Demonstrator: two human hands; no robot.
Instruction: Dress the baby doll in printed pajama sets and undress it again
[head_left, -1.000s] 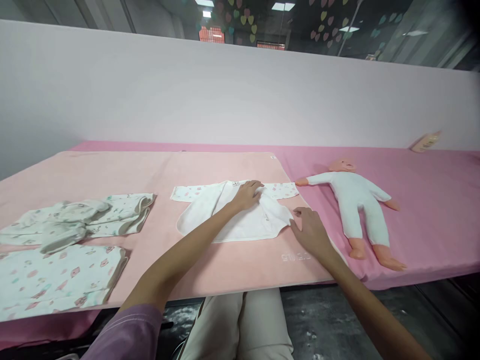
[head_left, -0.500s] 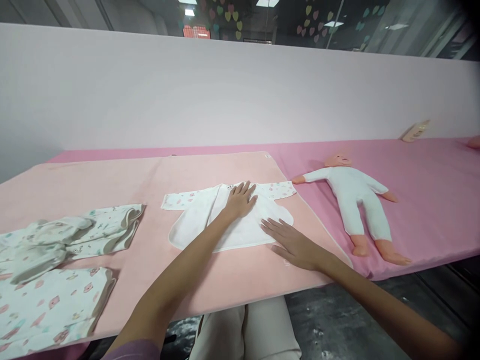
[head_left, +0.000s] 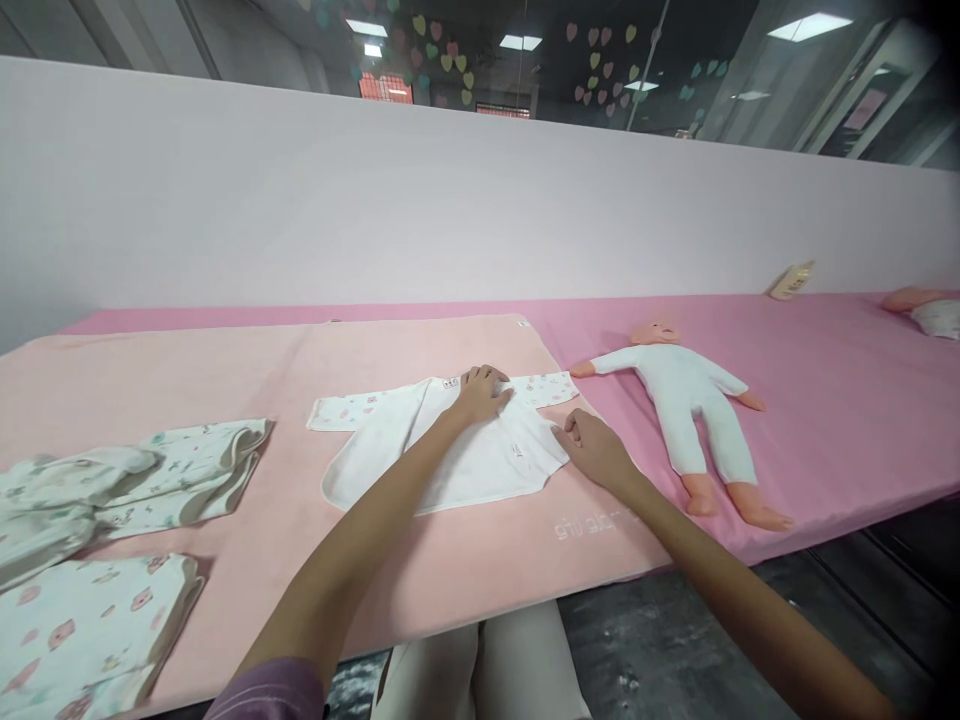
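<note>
A small white baby shirt (head_left: 375, 455) with patterned sleeves lies spread on the peach mat (head_left: 285, 370). My left hand (head_left: 482, 393) rests on the shirt near its neckline, with fingers curled at the top edge; what they grip, if anything, is hidden. At the shirt's right side, my right hand (head_left: 596, 445) has its fingers bent in and pinches the edge of the fabric. The cloth there is drawn in and creased. To the right of the shirt, a doll (head_left: 679, 385) in a white suit lies on its back on the pink cover (head_left: 847, 400).
Folded patterned cloths (head_left: 187, 470) and another folded cloth (head_left: 90, 630) lie at the left. A bottle (head_left: 791, 281) leans against the white wall (head_left: 450, 200). Part of a second doll (head_left: 934, 312) shows at the far right.
My right hand has gone from lying flat with spread fingers to closing at the shirt's right edge, which is now drawn in. My left fingers have curled. The view has shifted slightly right.
</note>
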